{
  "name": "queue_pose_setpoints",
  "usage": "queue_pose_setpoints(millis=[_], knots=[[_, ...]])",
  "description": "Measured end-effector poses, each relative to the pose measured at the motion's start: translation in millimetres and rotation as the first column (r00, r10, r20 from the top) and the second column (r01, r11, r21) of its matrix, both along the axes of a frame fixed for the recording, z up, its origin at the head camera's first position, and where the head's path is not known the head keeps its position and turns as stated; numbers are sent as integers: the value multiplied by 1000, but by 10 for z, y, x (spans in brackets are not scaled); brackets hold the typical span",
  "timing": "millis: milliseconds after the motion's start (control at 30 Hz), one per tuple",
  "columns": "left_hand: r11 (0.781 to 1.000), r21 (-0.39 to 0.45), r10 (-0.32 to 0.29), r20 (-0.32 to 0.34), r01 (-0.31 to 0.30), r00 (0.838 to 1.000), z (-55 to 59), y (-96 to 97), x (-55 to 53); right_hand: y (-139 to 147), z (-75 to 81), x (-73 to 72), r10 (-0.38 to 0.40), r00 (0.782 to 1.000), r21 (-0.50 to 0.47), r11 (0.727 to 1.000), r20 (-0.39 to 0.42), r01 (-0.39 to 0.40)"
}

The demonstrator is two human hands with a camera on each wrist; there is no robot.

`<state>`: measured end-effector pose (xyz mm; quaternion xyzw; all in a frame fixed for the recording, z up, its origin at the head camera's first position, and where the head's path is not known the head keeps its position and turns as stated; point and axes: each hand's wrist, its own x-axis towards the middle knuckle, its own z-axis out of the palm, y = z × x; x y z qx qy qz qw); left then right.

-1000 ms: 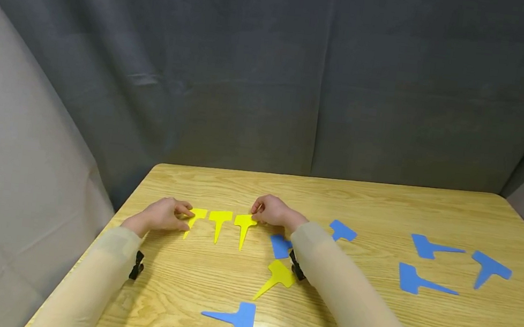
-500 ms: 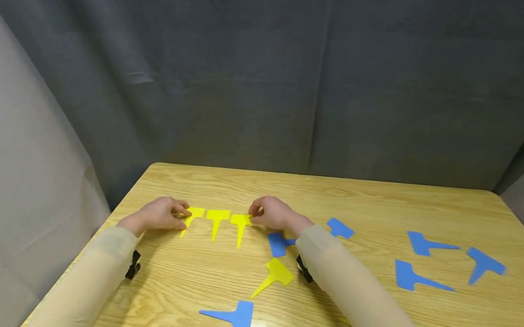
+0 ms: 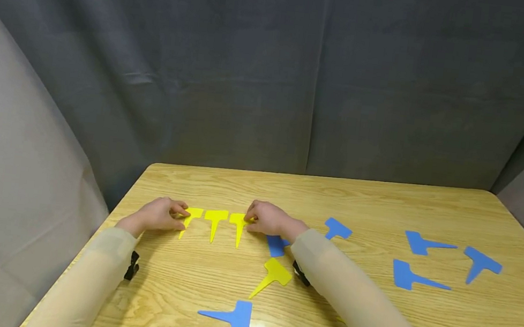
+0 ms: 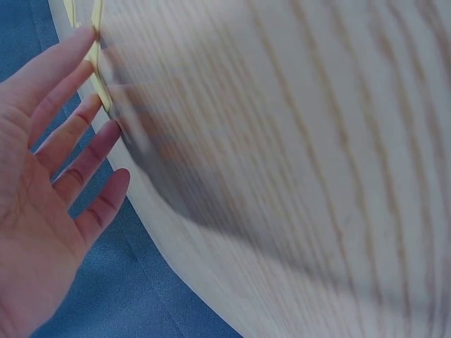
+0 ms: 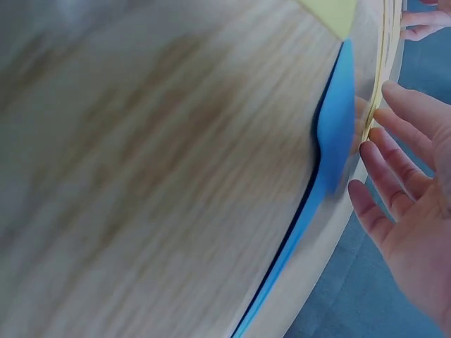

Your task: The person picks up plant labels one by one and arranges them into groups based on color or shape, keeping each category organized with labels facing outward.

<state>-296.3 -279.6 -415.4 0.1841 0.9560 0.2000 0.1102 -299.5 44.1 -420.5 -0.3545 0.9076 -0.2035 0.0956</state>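
Observation:
Three yellow T-shaped plant labels lie in a row on the table in the head view, stems toward me. My left hand [image 3: 161, 214] rests at the left label [image 3: 195, 212], fingertips on its edge and fingers fairly straight in the left wrist view. The middle label [image 3: 216, 215] lies untouched. My right hand [image 3: 271, 219] touches the right label [image 3: 238, 219] at its upper right corner, hiding that corner; its fingers [image 5: 384, 169] look extended in the right wrist view. Beneath the right wrist a blue plant label [image 3: 274, 246] is partly covered.
A tilted yellow label [image 3: 277, 271] and a blue label [image 3: 241, 320] lie nearer me. Another blue label [image 3: 338, 229] sits past the right forearm, with three more blue ones [image 3: 405, 275] farther right. A yellow tip shows by the right sleeve. Dark curtain [image 3: 252, 76] hangs behind the table.
My right hand has shifted slightly toward me and further over the right yellow label's corner. The left hand stays at its label. The whole head view has drifted slightly.

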Motion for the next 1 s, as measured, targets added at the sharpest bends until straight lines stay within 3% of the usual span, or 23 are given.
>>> queue_pose_setpoints(millis=[367,733,1000], knots=[[1000,11,-23,-10,23,1000,-33,0,-26,18,-15,-15,-32,999,8,999,-2,32],[1000,12,-27,-9,27,1000,-21,14,-53,195,45,-2,-114,991,-89,989,71,120],[999,6,-35,-10,35,999,1,27,-65,465,178,164,-31,993,-118,992,116,45]])
